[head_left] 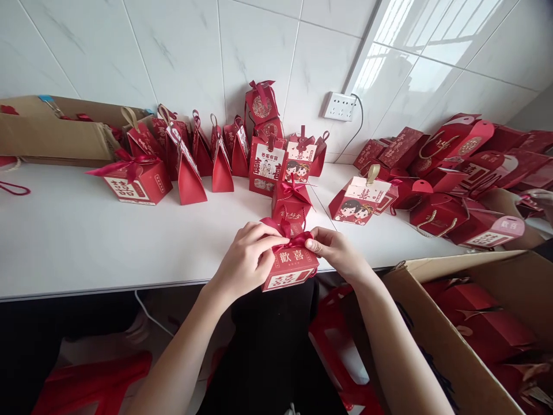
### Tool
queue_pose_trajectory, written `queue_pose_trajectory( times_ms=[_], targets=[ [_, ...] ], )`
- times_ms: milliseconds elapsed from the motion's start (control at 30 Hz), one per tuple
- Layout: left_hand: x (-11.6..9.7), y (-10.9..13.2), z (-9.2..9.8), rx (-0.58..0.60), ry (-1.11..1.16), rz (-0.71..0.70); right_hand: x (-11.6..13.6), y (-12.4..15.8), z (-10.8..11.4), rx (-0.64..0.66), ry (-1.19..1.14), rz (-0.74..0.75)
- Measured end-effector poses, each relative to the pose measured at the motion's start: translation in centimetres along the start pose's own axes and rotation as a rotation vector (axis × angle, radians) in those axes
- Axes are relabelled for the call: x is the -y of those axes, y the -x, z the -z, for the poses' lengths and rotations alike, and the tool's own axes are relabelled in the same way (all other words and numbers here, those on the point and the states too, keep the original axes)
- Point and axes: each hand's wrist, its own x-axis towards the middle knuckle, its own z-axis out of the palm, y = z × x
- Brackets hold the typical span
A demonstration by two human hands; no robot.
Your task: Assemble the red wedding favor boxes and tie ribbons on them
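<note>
A small red gift box (290, 268) with gold characters and a red ribbon bow (286, 231) sits at the near edge of the white table (78, 242). My left hand (247, 258) is closed around the box's left side, fingers pinching the ribbon on top. My right hand (336, 249) pinches the ribbon's right end, fingers together. Just behind it stands another red ribboned box (291, 202).
Several red gift boxes and bags line the wall, among them a ribboned box (135, 180) at left and a cartoon-couple box (359, 202) at right. An open cardboard carton (458, 346) of red boxes stands at lower right. Another carton (52, 129) lies far left. A wall socket (340, 106) is behind.
</note>
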Motion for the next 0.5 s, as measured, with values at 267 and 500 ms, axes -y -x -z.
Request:
queue_pose_trajectory(
  times_ms=[267, 500],
  targets=[
    [-1.0, 1.6, -0.4, -0.359, 0.097, 0.509, -0.6, 0.1, -1.2, -0.079, -0.046, -0.009],
    [-2.4, 1.5, -0.1, -0.098, 0.351, 0.818, -0.9, 0.6, -2.2, -0.148, -0.038, 0.088]
  ],
)
